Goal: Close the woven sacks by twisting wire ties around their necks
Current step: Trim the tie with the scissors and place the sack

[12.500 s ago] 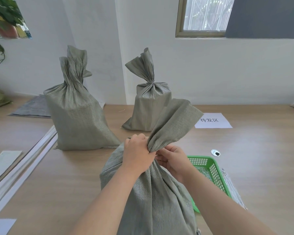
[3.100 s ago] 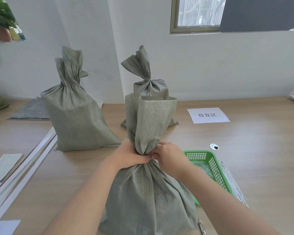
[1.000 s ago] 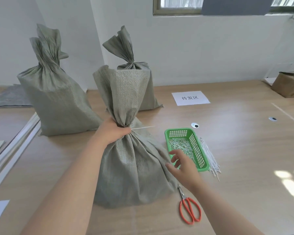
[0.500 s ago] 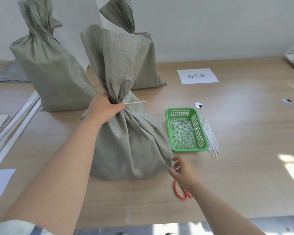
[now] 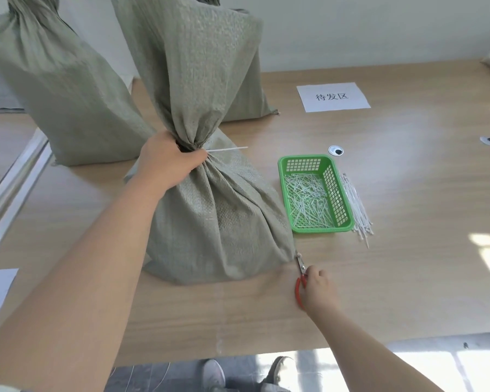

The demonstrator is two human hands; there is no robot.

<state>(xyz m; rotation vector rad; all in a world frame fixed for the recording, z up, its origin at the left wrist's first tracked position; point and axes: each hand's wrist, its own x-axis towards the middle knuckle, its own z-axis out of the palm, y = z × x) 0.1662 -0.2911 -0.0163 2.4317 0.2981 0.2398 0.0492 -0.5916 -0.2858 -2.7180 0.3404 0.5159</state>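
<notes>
A grey-green woven sack (image 5: 215,216) stands on the wooden table (image 5: 408,193) in front of me. My left hand (image 5: 170,159) grips its gathered neck. A white tie (image 5: 227,149) circles the neck, its loose tail sticking out to the right. My right hand (image 5: 318,290) rests on the table at the sack's lower right corner, fingers curled over the red handles of a pair of scissors (image 5: 300,274). The blades point up toward the sack's corner.
Two tied sacks stand behind, one at the left (image 5: 57,89) and one in the middle (image 5: 246,80). A green basket (image 5: 313,193) holds cut tie ends. Several unused white ties (image 5: 357,207) lie beside it. A paper label (image 5: 333,96) lies further back.
My right hand has dropped from beside the basket to the scissors on the table and closed on their handles. My left hand has kept its grip on the sack's neck.
</notes>
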